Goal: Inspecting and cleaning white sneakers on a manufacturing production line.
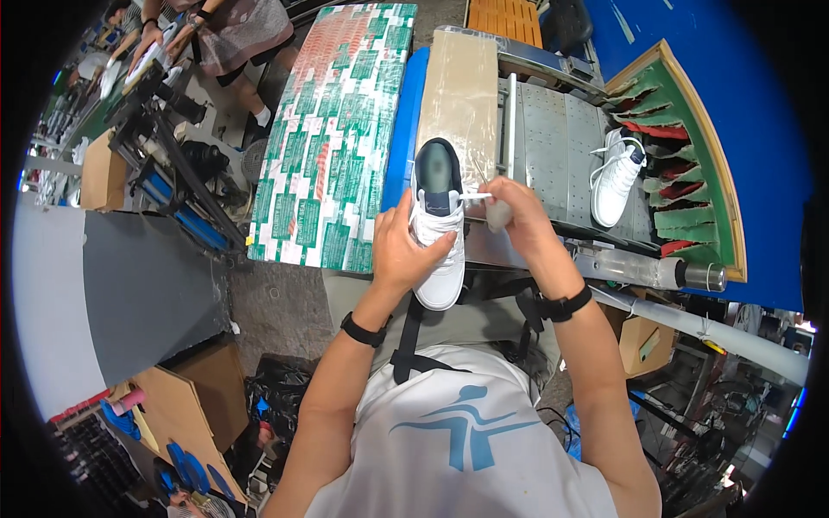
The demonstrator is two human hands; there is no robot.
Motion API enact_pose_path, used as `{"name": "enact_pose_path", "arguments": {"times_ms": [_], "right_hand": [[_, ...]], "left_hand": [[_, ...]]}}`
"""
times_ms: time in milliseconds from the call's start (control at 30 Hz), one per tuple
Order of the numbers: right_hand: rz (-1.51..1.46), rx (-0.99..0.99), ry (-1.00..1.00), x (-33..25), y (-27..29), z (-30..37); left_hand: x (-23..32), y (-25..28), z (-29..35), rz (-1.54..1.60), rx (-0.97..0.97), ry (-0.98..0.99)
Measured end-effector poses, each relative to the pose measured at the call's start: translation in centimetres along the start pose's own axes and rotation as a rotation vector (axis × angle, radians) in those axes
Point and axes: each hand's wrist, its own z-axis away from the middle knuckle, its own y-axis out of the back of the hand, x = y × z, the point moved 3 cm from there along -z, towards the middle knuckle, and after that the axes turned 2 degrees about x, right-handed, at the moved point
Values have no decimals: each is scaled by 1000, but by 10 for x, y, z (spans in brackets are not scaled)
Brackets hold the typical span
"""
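My left hand (401, 246) wraps around the side of a white sneaker (443, 281), its thumb across the laced front. The sneaker points toward me, with a dark lining and a dark navy tongue label. Just right of its opening, my right hand (521, 211) pinches a white shoelace (477, 197) that runs taut from the shoe. A whitish rounded object (498, 215) is tucked in the same hand; a thin pointed piece shows near the fingertips. What the whitish object is, I cannot make out.
A second white sneaker (617, 181) stands on a perforated metal conveyor (553, 138), before a green frame with torn flaps (691, 194). Left of the brown board (458, 78) lies a wrapped, green-and-white patterned panel (332, 147). Another person's hands (164, 39) work at the far left.
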Motion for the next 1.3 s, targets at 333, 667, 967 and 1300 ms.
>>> {"name": "enact_pose_path", "arguments": {"times_ms": [333,667,967,1300], "right_hand": [[883,-211,485,-129,-10,50],[1220,-106,907,-22,-65,111],[1523,-48,914,-1,-95,96],[691,-588,278,27,-106,128]], "left_hand": [[11,36,-8,-241,-280,-48],[-74,146,-132,903,253,416],[25,46,-133,180,-566,-360],[16,43,-131,177,-552,-377]]}}
